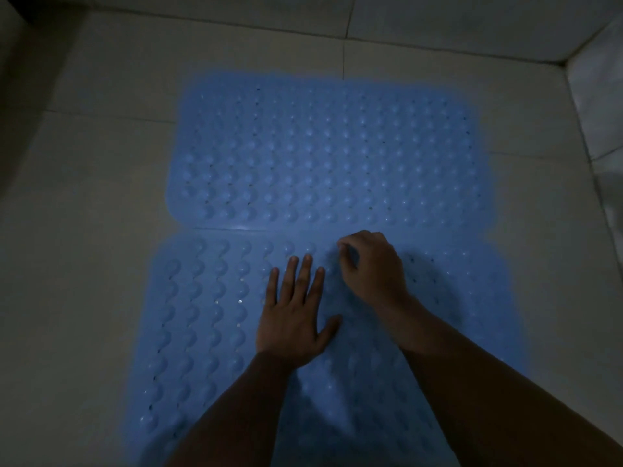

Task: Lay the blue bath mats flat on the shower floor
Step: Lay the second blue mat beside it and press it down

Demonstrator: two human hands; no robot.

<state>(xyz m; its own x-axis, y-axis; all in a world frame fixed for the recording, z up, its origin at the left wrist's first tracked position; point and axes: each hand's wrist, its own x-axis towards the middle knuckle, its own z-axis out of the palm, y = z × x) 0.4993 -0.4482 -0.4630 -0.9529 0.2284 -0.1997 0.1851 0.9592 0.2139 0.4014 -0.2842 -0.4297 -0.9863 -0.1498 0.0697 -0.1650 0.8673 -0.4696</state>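
Two blue bubbled bath mats lie on the pale tiled shower floor [84, 203]. The far mat [330, 153] lies flat, and its near edge meets the far edge of the near mat [202, 315]. My left hand [296, 308] rests palm down on the near mat with fingers straight and spread. My right hand [371, 264] sits just to its right near the seam, fingers curled, thumb and fingertips pinching the near mat's surface. Both forearms cover the near mat's lower middle.
Tiled walls rise at the back [438, 21] and at the right [600, 112], meeting in the far right corner. A dark edge stands at the upper left [13, 45]. Bare floor tiles show to the left and right of the mats. The light is dim.
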